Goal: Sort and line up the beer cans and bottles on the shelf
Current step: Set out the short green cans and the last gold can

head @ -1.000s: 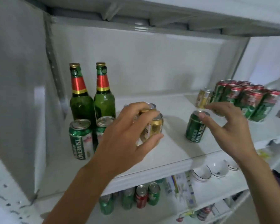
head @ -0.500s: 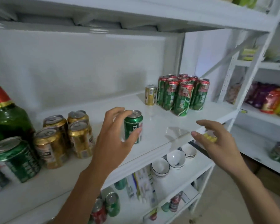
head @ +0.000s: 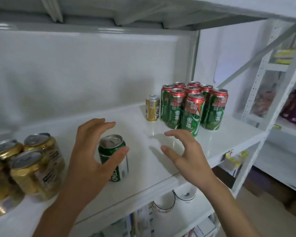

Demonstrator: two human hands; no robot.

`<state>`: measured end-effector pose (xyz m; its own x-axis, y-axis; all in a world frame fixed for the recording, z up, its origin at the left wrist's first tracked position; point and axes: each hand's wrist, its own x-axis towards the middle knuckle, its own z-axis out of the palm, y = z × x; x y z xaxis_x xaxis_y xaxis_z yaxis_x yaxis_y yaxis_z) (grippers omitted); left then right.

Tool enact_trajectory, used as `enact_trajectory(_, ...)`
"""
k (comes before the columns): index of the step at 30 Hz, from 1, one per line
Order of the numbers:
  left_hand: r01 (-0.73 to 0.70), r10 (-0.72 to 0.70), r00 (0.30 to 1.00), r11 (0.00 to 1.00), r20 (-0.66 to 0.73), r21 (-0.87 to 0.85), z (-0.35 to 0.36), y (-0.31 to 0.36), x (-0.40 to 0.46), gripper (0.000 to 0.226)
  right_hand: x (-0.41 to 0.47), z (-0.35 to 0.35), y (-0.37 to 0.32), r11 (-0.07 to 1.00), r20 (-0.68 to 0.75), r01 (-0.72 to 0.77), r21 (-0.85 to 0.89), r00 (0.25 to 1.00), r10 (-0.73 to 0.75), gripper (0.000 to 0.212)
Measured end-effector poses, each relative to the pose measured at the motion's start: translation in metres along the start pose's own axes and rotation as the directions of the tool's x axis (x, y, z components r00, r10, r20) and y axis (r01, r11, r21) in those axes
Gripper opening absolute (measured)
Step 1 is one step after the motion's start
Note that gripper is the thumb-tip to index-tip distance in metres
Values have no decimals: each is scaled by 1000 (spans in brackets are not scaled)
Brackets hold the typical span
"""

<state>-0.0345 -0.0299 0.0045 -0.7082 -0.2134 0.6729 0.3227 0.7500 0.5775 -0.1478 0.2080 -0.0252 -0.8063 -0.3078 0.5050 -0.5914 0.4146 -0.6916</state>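
Left hand (head: 92,151) half-curls round the green can (head: 113,156), grip uncertain, right hand (head: 183,151) spread empty at 3 o'clock; a loose hold could tip it

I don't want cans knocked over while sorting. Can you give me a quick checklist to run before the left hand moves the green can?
1. Left hand around the green can: not ok, fingers curled round it, but a gap shows at the thumb.
2. Green can upright on the shelf: ok.
3. Right hand free: ok, open and holding nothing.
4. Room between the green can and the gold cans at left: ok, apart.
5. Lone gold can sorted: not ok, it stands beside the red-top cans.
6. Where the other green cans stand: cannot tell, out of view.
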Motion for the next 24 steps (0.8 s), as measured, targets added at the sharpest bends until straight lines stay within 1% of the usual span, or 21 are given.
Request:
enact_trajectory(3,40,-40,999,999,10,9,11,-8,4,63,50,9,8,993,69,94,-69,994,-90,40)
enact_trajectory(6,84,-84,996,996,27,15,22,-15,9,62,100,11,15,962,150,167,-216,979,-136,44)
enact_trajectory(8,119,-118,992,993,37,-6,27,-18,10,64,131,11,15,912,224,225,-343,963,-153,51)
enact_trajectory(10,127,-127,992,992,9,1,31,-19,12,67,161,11,11,836,307,304,-457,936,-173,59)
enact_trajectory(12,151,-151,989,988,-4,13,33,-20,13,68,191,14,3,722,405,392,-571,899,-167,60)
enact_trajectory(14,170,-171,985,985,5,41,31,-19,13,71,217,21,-6,584,529,494,-644,839,-128,57)
enact_trajectory(16,183,-184,983,980,7,77,30,-16,12,79,235,33,-11,472,638,580,-664,768,-45,56)
enact_trajectory(18,226,-228,974,969,2,98,30,-13,10,78,246,45,-15,329,718,672,-664,695,31,53)
enact_trajectory(20,259,-259,966,959,-11,114,31,-10,7,77,255,57,-15,157,750,736,-659,657,68,47)
enact_trajectory(24,306,-304,952,946,-37,107,34,-6,4,73,261,77,-7,-100,743,771,-629,634,214,44)
